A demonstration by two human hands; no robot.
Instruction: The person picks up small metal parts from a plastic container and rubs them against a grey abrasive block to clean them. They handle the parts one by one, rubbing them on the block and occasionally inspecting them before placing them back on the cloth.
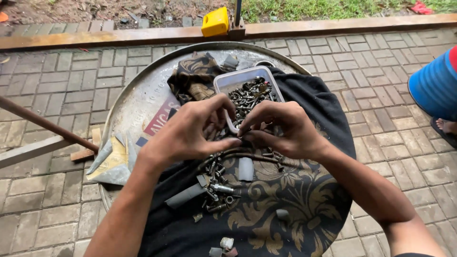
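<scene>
**Bolts and small parts at the tub's edge: easy to drop, easy to scatter**

Bolts and nuts fill a clear plastic tub that sits on a black cloth with gold flowers, spread over a round metal drum lid. Both hands meet just in front of the tub. The left hand has its fingers curled in, thumb stretched toward the other hand. The right hand is likewise curled, fingertips pinched close together. Something small seems to be held between the two sets of fingertips, but it is hidden by the fingers, so I cannot tell what it is or which hand has it.

More loose bolts lie on the cloth below the hands, with short grey tube pieces and a thin curved hose or cable running under the wrists.

Risks, as I judge them:
- A tiny piece pinched at the fingertips could slip and vanish into the pile, or bounce off onto the brick paving.
- The right wrist rests close to the tub's near corner, so a nudge could tip it and spill the contents.
- Dragging a forearm across the cloth could pull it and roll the loose pieces toward the rim.
</scene>
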